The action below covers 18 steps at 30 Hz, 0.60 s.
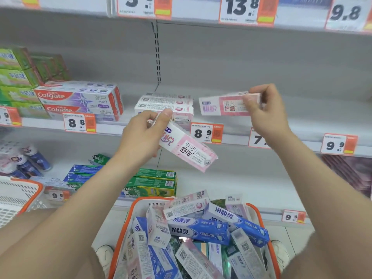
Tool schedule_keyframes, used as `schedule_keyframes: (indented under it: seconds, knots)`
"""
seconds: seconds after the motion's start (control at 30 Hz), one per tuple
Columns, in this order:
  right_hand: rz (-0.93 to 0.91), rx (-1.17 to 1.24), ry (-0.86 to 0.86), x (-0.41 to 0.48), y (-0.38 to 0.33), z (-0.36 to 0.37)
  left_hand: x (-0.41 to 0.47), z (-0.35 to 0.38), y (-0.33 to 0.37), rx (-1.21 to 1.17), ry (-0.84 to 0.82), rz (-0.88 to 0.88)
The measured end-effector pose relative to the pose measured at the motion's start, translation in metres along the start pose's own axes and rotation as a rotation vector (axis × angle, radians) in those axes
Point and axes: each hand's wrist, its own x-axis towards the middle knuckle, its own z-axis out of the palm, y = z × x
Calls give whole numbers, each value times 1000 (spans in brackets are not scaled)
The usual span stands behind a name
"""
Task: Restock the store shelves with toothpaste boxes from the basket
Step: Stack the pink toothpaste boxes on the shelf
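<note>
While I watch through the head camera, both hands are up in front of the middle shelf (314, 119).

Left hand (144, 135): grip curled round the upper end of a tilted toothpaste box (187, 150), pink and white, thumb on top. Its free end slopes down to the right, in the air, in front of the shelf edge and just left of the 8.9 price tag (206, 133).

Right hand (267, 113): grip pinches the right end of a level toothpaste box (225, 105), same colours, held at shelf height. I cannot tell whether it touches the shelf. It sits right of the shelf stack (165, 103) of like boxes, apart from it.

Basket (118, 238): orange rim, bottom centre, holding a jumble of blue boxes (201, 228) and pink ones.

Colgate boxes (80, 97) stand further left on that shelf.
</note>
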Motion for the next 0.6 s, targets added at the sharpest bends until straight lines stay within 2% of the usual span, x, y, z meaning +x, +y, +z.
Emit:
schedule_keyframes:
  seconds: [0.13, 0.23, 0.3, 0.37, 0.43, 0.53, 0.6]
  knots:
    - [175, 57, -242, 17, 20, -10, 11, -1, 0, -54, 16, 1]
    - [261, 61, -285, 20, 21, 0, 18, 5, 2, -136, 23, -52]
    - [229, -80, -321, 23, 20, 8, 22, 10, 5, -211, 26, -98]
    - [116, -326, -357, 23, 18, 15, 25, 12, 8, -282, 30, -136]
    - [39, -467, -384, 19, 18, 21, 25, 13, 9, -325, 29, -160]
    - [31, -547, -241, 13, 11, 25, 26, 14, 8, -348, 33, -181]
    - [-48, -375, -150, 5, -9, 29, 27, 13, 8, -345, 37, -190]
